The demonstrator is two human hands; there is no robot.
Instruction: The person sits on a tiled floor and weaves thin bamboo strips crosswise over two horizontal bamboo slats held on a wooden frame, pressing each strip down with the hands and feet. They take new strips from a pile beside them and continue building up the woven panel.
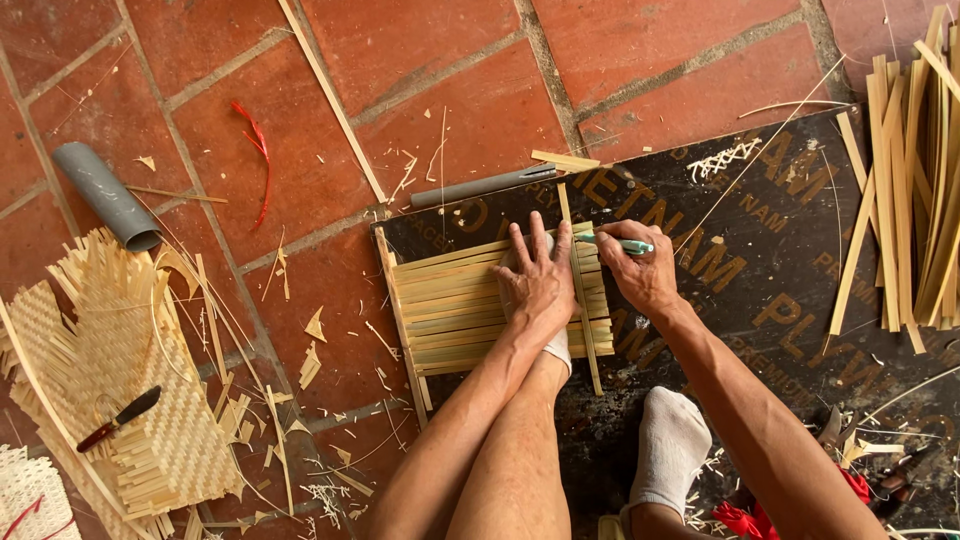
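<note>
Red clay floor tiles (430, 70) with grey joints form the ground; a dark printed board (760, 270) lies over them at the lower right and serves as the work surface.

Woven strip panel (450, 305): pale flat strips laid side by side, long axis running 9 to 3 o'clock, resting on the left end of the board. Two upright strips cross it, one at its left edge, one (580, 290) near its right edge, running 12 to 6 o'clock.

Left hand (540, 280): flat, fingers spread and pointing to 12 o'clock, pressing the panel down just left of the right upright strip. A white-socked foot (558, 348) sits under the wrist, touching the panel.

Right hand (640, 270): closed around a green-handled tool (615, 243), tip pointing to 9 o'clock and meeting the upright strip near its top. This hand is the nearer to that strip, which lies at its 9 o'clock.

Surroundings: grey tube (485, 186) at 12 o'clock of the panel; loose strip bundle (910, 190) at far right; finished woven mat (120, 370) with a small knife (120, 418) at far left, well apart.
</note>
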